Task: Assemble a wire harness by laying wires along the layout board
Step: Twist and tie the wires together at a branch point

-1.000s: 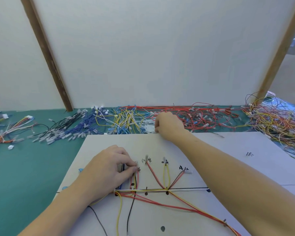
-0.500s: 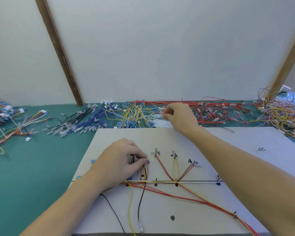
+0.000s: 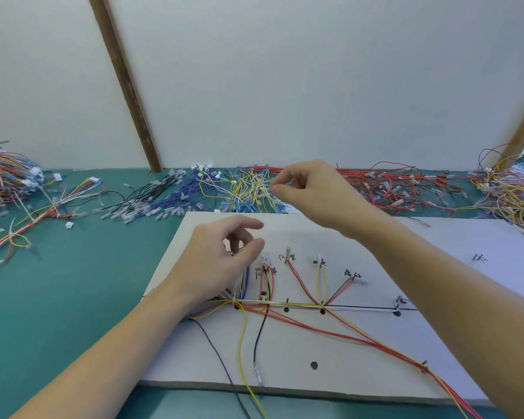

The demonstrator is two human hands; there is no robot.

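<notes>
My right hand [image 3: 312, 195] is raised over the yellow wire pile [image 3: 248, 189], grip pinched, prob on a thin wire, can't tell. Left hand [image 3: 221, 261], fingers loose, hovers above routed wires [image 3: 300, 303] on layout board [image 3: 436, 343], ready to guide.

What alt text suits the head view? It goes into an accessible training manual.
A person's right hand, raised above piles of loose wires, pinches something too thin to make out, while the left hand rests on wires at the left end of a white layout board carrying red, yellow and black wires.
</notes>
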